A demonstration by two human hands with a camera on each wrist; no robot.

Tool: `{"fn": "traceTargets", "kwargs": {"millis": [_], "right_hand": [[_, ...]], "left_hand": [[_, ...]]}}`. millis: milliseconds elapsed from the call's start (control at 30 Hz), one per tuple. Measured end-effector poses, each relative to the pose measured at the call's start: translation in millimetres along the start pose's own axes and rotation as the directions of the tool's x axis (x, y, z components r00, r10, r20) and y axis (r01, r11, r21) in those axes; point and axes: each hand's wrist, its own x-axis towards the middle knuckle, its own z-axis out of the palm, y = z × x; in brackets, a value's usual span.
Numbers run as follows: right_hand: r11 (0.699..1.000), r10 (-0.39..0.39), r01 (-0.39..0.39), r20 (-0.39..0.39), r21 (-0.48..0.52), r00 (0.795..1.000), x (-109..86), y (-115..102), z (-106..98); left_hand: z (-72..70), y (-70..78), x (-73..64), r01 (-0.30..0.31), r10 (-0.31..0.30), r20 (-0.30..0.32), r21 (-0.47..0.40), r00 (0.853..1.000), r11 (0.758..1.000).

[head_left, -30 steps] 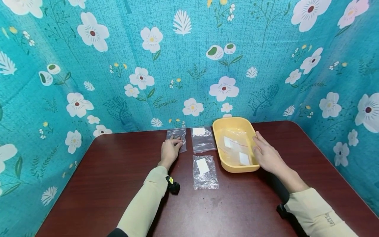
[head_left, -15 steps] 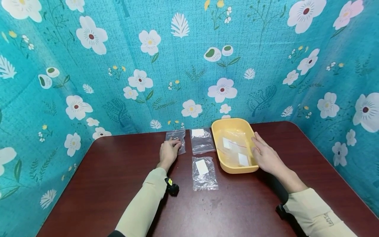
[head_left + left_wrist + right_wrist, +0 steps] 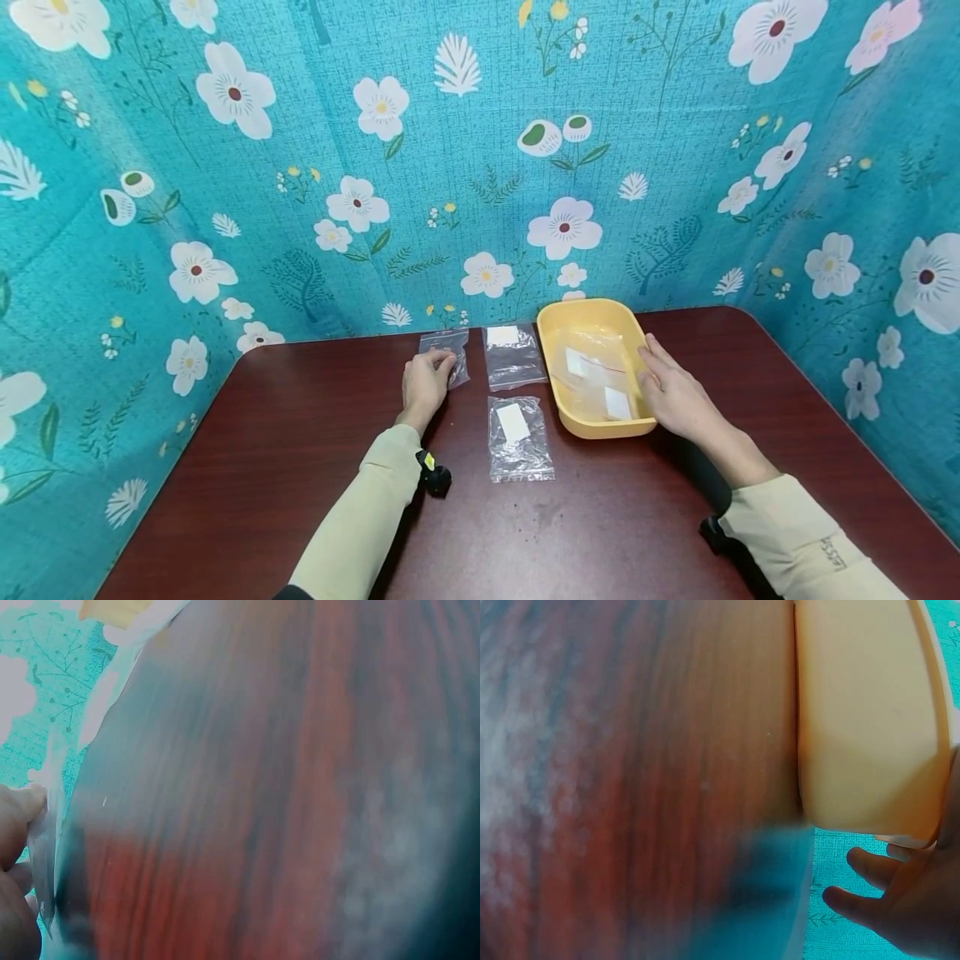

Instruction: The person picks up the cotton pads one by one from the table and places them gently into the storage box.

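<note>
At the back of the table, my left hand (image 3: 426,385) pinches a small clear zip bag (image 3: 450,340) between thumb and fingers. In the left wrist view, the bag (image 3: 45,862) stands nearly edge-on beside the fingertips. My right hand (image 3: 678,404) rests against the right side of a yellow plastic tray (image 3: 591,312), its fingers extended along the wall. The right wrist view shows those fingers spread by the tray's end (image 3: 870,712). Inside the tray lie clear bags (image 3: 600,387) with white labels.
Two more clear zip bags with white labels lie left of the tray, one at the back (image 3: 516,367) and one nearer (image 3: 521,454). A dark red-brown table (image 3: 300,467) carries everything. A blue flowered curtain (image 3: 450,167) hangs close behind the table's far edge.
My left hand has drawn slightly back and its fingertips have closed on the small bag. The right hand and the tray stay in place.
</note>
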Motion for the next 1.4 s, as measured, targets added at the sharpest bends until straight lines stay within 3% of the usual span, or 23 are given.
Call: {"fn": "traceTargets", "kwargs": {"millis": [233, 500, 933, 1167, 1400], "right_hand": [[1.0, 0.007, -0.007, 0.004, 0.007, 1.0, -1.0, -2, 0], [1.0, -0.007, 0.007, -0.002, 0.0, 1.0, -0.1, 0, -1], [1.0, -0.005, 0.005, -0.004, -0.008, 1.0, -0.8, 1, 0], [1.0, 0.0, 0.0, 0.001, -0.005, 1.0, -0.5, 1, 0], [1.0, -0.007, 0.007, -0.007, -0.001, 1.0, -1.1, 1, 0]], "left_hand": [[-4.0, 4.0, 0.5, -0.033, 0.032, -0.056, -0.013, 0.998, 0.999], [-8.9, 9.0, 1.9, -0.015, 0.012, -0.11, -0.03, 0.994, 0.999], [-16.6, 21.8, 6.7, -0.044, 0.019, -0.167, -0.15, 0.986, 0.988], [-20.9, 33.8, 9.3, -0.107, 0.047, -0.208, -0.285, 0.977, 0.953], [-27.7, 51.6, 11.5, -0.181, 0.091, -0.257, -0.355, 0.962, 0.917]]}}
